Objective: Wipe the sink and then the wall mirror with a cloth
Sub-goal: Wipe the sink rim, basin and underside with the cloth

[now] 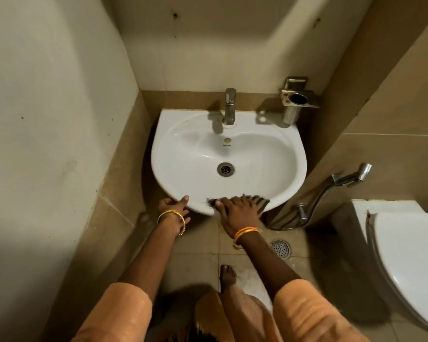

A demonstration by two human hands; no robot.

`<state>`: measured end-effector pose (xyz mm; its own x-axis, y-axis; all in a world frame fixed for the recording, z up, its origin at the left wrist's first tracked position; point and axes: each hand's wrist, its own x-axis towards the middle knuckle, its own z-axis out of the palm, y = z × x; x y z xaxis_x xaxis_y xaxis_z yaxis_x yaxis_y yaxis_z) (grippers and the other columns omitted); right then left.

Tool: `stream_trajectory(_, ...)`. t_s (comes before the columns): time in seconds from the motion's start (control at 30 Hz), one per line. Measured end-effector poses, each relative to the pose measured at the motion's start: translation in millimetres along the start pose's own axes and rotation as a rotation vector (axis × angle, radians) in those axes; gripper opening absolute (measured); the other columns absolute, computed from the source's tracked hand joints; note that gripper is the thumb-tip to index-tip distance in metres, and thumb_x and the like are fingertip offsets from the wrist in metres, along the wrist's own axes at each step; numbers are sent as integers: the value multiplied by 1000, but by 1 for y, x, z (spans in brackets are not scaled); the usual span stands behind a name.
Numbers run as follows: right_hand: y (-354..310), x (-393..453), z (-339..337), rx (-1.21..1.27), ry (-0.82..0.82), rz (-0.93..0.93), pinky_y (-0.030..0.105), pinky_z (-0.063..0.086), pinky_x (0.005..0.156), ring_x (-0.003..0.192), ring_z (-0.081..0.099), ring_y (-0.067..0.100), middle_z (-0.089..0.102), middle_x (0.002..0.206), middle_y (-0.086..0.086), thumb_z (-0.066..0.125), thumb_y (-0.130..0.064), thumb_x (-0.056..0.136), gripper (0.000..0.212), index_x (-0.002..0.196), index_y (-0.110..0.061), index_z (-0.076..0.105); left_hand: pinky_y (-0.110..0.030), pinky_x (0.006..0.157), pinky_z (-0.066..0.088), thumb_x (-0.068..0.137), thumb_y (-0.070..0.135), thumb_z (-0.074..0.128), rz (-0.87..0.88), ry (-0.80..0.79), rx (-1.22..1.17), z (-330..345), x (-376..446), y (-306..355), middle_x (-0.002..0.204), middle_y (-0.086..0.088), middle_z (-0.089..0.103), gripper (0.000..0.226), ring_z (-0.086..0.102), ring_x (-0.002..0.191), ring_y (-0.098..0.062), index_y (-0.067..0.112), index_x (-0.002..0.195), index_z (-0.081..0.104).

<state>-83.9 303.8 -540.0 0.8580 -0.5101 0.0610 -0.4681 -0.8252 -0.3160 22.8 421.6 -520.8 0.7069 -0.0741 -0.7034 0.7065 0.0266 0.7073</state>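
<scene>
A white wall-mounted sink (269, 154) fills the middle of the view, with a steel tap (229, 106) at its back and a drain (225, 169) in the bowl. My right hand (237, 211) presses a dark striped cloth (258, 199) flat onto the sink's front rim. The cloth shows only at my fingertips and beside the thumb. My left hand (173, 206) grips the front-left edge of the sink, thumb on top of the rim. No mirror is in view; a pale reflection patch lies on the wall above.
A steel holder (297, 98) is fixed to the wall right of the tap. A hand spray with hose (341, 181) hangs on the right wall. A toilet (410, 250) stands at right, a floor drain (281, 248) below the sink. My bare foot (227, 275) is on the tiles.
</scene>
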Motion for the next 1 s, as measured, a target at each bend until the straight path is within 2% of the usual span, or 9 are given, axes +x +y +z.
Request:
stream_trajectory(0.07, -29, 4, 9, 51, -60, -15, 42, 36, 94, 107, 57, 36, 68, 106, 11, 10, -51, 87, 64, 110, -25, 63, -48, 93, 44, 88, 9, 62, 13, -1, 11, 0, -6, -2, 135, -20, 51, 58, 58, 109, -37, 13, 137, 30)
stream_trajectory(0.17, -45, 11, 17, 41, -122, -29, 44, 36, 95, 108, 55, 38, 65, 111, 14, 22, -45, 94, 49, 118, -24, 58, -43, 88, 43, 88, 6, 60, 24, 26, -26, 5, -8, -4, 120, -20, 57, 57, 59, 87, -28, 14, 137, 32)
stream_trajectory(0.3, -21, 3, 12, -5, -26, -74, 38, 48, 78, 82, 65, 33, 71, 84, 7, 27, -43, 89, 45, 98, -25, 67, -40, 80, 46, 85, 5, 64, 89, 97, -37, 13, -13, -9, 112, -15, 58, 55, 57, 92, -30, 8, 133, 38)
stream_trajectory(0.43, 43, 3, -7, -81, 18, -42, 33, 38, 84, 77, 66, 26, 71, 75, 0, 34, -43, 88, 39, 82, -25, 69, -35, 95, 39, 77, 9, 71, 572, 393, 434, 24, -24, -33, 131, -25, 44, 52, 49, 115, -36, 0, 123, 48)
stream_trajectory(0.53, 85, 13, -22, -116, 9, 3, 39, 38, 95, 90, 65, 28, 73, 83, 4, 27, -46, 88, 50, 83, -21, 70, -43, 98, 44, 82, 19, 61, 952, 298, 792, 30, -29, -63, 125, -18, 53, 32, 49, 117, -37, 5, 111, 60)
stream_trajectory(0.6, 89, 17, -27, -102, -33, 14, 41, 33, 102, 100, 61, 30, 72, 94, 8, 23, -46, 89, 54, 90, -19, 70, -45, 100, 41, 85, 32, 47, 1040, 239, 990, 31, -26, -79, 112, -9, 67, 31, 53, 119, -33, 13, 99, 68)
stream_trajectory(0.73, 54, 17, -22, -82, -165, 60, 43, 21, 109, 118, 49, 34, 65, 115, 14, 31, -40, 96, 44, 109, -16, 64, -36, 97, 25, 85, 34, 42, 1079, 293, 1097, 35, -22, -77, 94, -4, 73, 35, 62, 109, -29, 17, 84, 72)
stream_trajectory(0.83, 37, 13, -15, 1, -164, -37, 41, 26, 103, 112, 53, 35, 66, 111, 15, 31, -41, 94, 44, 107, -15, 65, -38, 95, 31, 85, 31, 45, 1032, 356, 1180, 46, -23, -72, 85, -5, 71, 32, 65, 99, -28, 16, 77, 72)
stream_trajectory(1.0, 66, 13, -23, 19, -136, -181, 39, 34, 90, 100, 59, 31, 70, 97, 9, 38, -41, 92, 37, 99, -18, 65, -47, 108, 22, 92, 21, 48, 770, 355, 1344, 65, -36, -62, 106, -10, 66, 22, 52, 117, -27, 13, 98, 68)
